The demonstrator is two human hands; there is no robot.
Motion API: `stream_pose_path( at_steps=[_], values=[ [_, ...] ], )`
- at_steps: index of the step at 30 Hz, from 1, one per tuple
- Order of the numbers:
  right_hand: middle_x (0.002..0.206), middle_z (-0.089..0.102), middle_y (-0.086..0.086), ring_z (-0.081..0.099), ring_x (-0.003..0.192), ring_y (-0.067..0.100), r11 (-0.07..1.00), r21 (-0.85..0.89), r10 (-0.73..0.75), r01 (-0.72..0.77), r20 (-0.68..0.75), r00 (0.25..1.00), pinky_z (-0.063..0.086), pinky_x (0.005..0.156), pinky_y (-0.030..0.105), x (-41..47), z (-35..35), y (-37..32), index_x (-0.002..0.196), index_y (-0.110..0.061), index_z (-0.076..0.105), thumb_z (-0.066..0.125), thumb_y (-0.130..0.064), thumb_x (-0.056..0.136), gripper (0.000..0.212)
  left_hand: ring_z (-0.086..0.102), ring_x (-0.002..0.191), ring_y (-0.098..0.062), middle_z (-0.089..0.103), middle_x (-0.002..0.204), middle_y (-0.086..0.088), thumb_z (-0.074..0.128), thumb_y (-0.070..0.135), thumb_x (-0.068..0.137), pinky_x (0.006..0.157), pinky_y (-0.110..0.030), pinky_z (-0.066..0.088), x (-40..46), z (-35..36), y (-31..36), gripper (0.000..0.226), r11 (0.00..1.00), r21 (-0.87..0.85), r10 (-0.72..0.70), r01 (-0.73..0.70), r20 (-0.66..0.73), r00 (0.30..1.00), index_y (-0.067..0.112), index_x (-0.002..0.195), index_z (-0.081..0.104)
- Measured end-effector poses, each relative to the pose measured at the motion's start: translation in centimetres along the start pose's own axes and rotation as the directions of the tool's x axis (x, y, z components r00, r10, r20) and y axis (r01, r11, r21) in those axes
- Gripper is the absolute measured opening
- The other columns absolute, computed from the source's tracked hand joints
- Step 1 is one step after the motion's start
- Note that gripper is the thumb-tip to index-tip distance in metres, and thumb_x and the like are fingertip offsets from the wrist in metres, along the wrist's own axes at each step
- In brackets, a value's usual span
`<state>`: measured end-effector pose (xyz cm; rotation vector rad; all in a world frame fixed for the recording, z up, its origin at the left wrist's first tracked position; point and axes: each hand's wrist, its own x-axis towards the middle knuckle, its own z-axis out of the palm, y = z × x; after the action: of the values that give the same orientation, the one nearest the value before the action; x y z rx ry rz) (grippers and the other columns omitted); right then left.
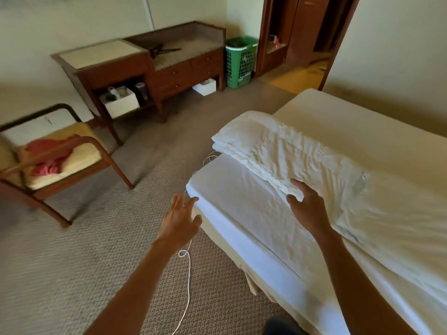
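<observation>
A bed (242,213) with a white fitted sheet fills the right half of the head view. A folded, wrinkled white sheet (285,151) lies across it near the corner. My right hand (307,204) has its fingers spread at the near edge of the folded sheet, with the thumb over the fold. My left hand (181,218) hovers open beside the bed's corner, fingers spread and holding nothing.
A white cord (188,274) runs over the carpet below my left arm. A wooden armchair (55,155) with a pink cloth stands at left. A wooden dresser (145,68), a green laundry basket (240,61) and an open doorway (302,44) are at the back.
</observation>
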<state>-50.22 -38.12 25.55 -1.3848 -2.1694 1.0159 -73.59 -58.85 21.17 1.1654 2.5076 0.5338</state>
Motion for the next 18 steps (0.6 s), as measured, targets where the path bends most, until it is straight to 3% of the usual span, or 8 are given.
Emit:
stream_pose_path(
  at_steps=[2, 4, 6, 8, 12, 16, 18],
  values=[
    [0.142, 0.053, 0.003, 0.063, 0.105, 0.029, 1.000, 0.003, -0.010, 0.010, -0.005, 1.000, 0.045, 0.099, 0.037, 0.8, 2.1, -2.4, 0.140, -0.028, 0.051, 0.056, -0.019, 0.092, 0.049, 0.001, 0.151, -0.027, 0.012, 0.161, -0.013, 0.050, 0.029, 0.097, 0.119, -0.050, 0.020, 2.2, -2.2, -2.2, 0.055, 1.000, -0.010, 0.004, -0.004, 0.018, 1.000, 0.022, 0.148, 0.031],
    [0.143, 0.053, 0.003, 0.062, 0.090, 0.023, 1.000, -0.002, -0.021, 0.021, -0.011, 1.000, 0.048, 0.093, 0.034, 2.0, 4.2, -4.5, 0.139, -0.029, 0.051, 0.057, -0.020, 0.092, 0.049, -0.002, 0.151, -0.026, 0.008, 0.162, -0.012, 0.049, 0.030, 0.099, 0.119, -0.048, 0.017, 4.8, -3.8, -3.9, 0.053, 1.000, -0.022, 0.021, -0.020, 0.026, 0.999, 0.023, 0.148, 0.032],
    [0.137, 0.058, 0.006, 0.064, 0.083, 0.027, 1.000, 0.004, 0.016, -0.016, -0.023, 1.000, 0.045, 0.078, 0.021, 3.7, 6.2, -5.9, 0.139, -0.028, 0.052, 0.057, -0.018, 0.092, 0.048, 0.001, 0.150, -0.024, 0.010, 0.161, -0.010, 0.049, 0.029, 0.099, 0.118, -0.047, 0.018, 7.7, -4.9, -5.2, 0.051, 0.999, -0.042, 0.035, -0.033, 0.036, 0.999, 0.023, 0.147, 0.033],
    [0.129, 0.062, 0.009, 0.063, 0.096, 0.033, 0.998, 0.021, 0.064, -0.063, -0.045, 0.997, 0.036, 0.064, 0.010, 5.9, 8.0, -7.0, 0.138, -0.026, 0.053, 0.057, -0.015, 0.093, 0.047, 0.005, 0.149, -0.023, 0.013, 0.160, -0.008, 0.049, 0.028, 0.099, 0.117, -0.047, 0.020, 11.0, -5.5, -6.2, 0.050, 0.998, -0.044, 0.056, -0.054, 0.054, 0.997, 0.022, 0.146, 0.035],
    [0.139, 0.056, 0.005, 0.061, 0.105, 0.027, 0.995, 0.051, 0.084, -0.080, -0.072, 0.994, 0.032, 0.085, 0.019, 12.1, 12.6, -8.9, 0.138, -0.024, 0.054, 0.057, -0.015, 0.093, 0.046, 0.007, 0.149, -0.025, 0.015, 0.158, -0.011, 0.051, 0.025, 0.097, 0.116, -0.045, 0.022, 19.0, -6.4, -8.0, 0.049, 0.995, -0.047, 0.093, -0.089, 0.090, 0.992, 0.018, 0.144, 0.037],
    [0.136, 0.059, 0.004, 0.060, 0.091, 0.024, 0.992, 0.039, 0.120, -0.119, -0.018, 0.993, 0.036, 0.085, 0.023, 18.0, 16.6, -12.5, 0.138, -0.023, 0.054, 0.057, -0.017, 0.093, 0.045, 0.005, 0.149, -0.024, 0.011, 0.160, -0.011, 0.049, 0.025, 0.098, 0.117, -0.045, 0.020, 25.7, -8.8, -9.4, 0.050, 0.996, -0.039, 0.086, -0.081, 0.175, 0.981, 0.019, 0.146, 0.035],
    [0.139, 0.057, 0.002, 0.060, 0.108, 0.025, 0.993, 0.029, 0.113, -0.114, 0.019, 0.993, 0.037, 0.094, 0.025, 21.2, 18.5, -14.8, 0.137, -0.021, 0.055, 0.058, -0.015, 0.092, 0.045, 0.008, 0.149, -0.024, 0.013, 0.159, -0.011, 0.049, 0.023, 0.098, 0.117, -0.044, 0.020, 29.4, -10.3, -10.7, 0.051, 0.995, -0.067, 0.081, -0.071, 0.169, 0.982, 0.019, 0.146, 0.036]
  ],
)
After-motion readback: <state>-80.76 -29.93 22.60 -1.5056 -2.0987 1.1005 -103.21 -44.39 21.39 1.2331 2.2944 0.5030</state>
